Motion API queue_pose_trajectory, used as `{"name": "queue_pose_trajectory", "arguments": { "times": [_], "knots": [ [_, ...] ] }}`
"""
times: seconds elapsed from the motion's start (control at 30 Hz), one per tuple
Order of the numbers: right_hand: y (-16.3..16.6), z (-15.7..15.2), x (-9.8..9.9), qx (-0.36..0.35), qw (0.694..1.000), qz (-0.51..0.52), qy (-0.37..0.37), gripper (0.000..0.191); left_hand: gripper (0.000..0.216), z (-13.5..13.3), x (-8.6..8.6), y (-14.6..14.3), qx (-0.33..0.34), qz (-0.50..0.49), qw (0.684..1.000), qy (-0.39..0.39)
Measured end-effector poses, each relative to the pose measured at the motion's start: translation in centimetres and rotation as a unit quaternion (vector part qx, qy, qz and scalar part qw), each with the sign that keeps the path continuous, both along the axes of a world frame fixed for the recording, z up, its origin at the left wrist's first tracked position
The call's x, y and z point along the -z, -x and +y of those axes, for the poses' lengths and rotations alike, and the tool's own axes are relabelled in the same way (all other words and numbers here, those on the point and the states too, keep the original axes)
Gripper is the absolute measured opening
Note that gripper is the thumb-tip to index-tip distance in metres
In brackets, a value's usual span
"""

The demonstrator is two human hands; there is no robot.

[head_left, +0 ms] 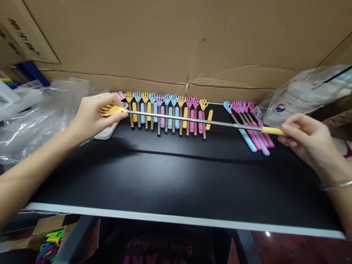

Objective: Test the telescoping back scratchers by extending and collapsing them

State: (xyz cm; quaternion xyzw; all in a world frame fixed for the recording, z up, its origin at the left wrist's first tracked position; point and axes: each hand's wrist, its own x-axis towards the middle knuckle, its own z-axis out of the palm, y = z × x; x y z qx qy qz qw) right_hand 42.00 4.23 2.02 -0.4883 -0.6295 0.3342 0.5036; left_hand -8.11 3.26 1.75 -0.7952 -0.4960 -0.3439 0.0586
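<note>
A yellow telescopic back scratcher is stretched out long, held level above the black table. My left hand is closed around its yellow claw-shaped head, and my right hand pinches the end of its yellow handle. Behind the rod lies a row of back scratcher heads on short metal rods, in yellow, blue, purple and pink, with separate coloured handles between them. Towards my right hand, several assembled back scratchers with blue, pink and purple handles lie slanted together.
A cardboard wall stands behind the black table. Clear plastic bags lie at the left, near a white-edged object. A bagged cup stands at the right. Below the front edge are a black bag and a box of colourful pieces.
</note>
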Motion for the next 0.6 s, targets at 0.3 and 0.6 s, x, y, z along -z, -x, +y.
{"name": "queue_pose_trajectory", "arguments": {
  "times": [0.3,0.6],
  "knots": [
    [2.3,-0.5,0.4,-0.099,0.991,-0.074,0.052,0.042,0.030,-0.5,0.7,-3.3,0.058,0.003,0.998,0.008],
    [3.0,-0.4,0.7,-0.136,0.984,-0.102,0.051,0.038,0.031,-1.3,1.5,-5.3,0.061,0.009,0.997,0.044]
  ]
}}
